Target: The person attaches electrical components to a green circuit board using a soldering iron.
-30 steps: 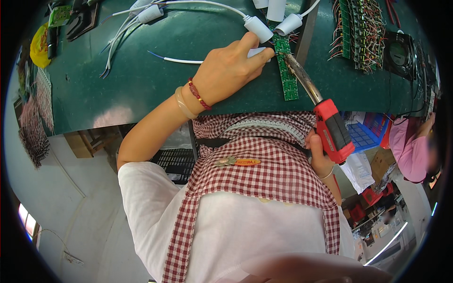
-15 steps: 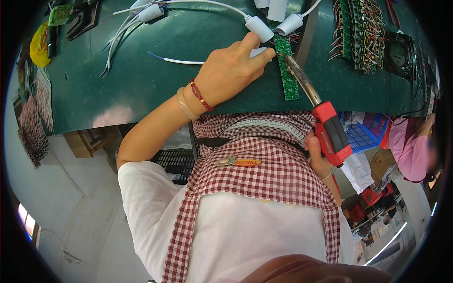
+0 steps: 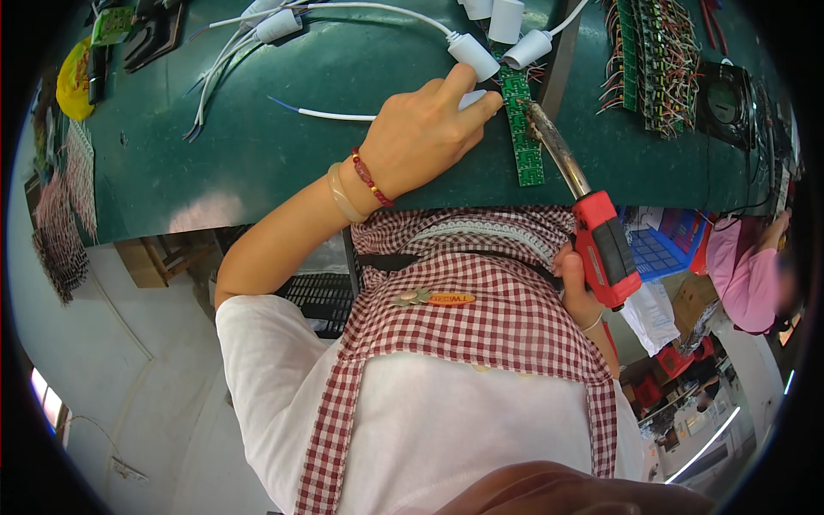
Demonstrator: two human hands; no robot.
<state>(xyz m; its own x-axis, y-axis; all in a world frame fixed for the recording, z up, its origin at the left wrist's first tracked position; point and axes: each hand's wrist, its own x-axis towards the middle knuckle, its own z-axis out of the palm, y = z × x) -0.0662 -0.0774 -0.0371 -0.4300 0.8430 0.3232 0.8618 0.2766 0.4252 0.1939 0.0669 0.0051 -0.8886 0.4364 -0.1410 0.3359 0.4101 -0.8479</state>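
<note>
My left hand [image 3: 425,133] rests on the green workbench [image 3: 257,154] and pinches a white wire [image 3: 343,114] by its end, right beside a narrow green circuit board [image 3: 521,129]. My right hand [image 3: 577,287] sits low by my checked apron and grips the red handle of a soldering iron [image 3: 601,245]. The iron's metal tip [image 3: 536,116] touches the board's right edge, close to my left fingertips. A red bead bracelet and a clear band circle my left wrist.
White plug connectors with cords [image 3: 493,39] lie at the bench's far edge. Stacked green boards with coloured wires [image 3: 648,60] stand at the right. Another person in pink [image 3: 751,266] is at the far right. A yellow object [image 3: 73,77] lies far left.
</note>
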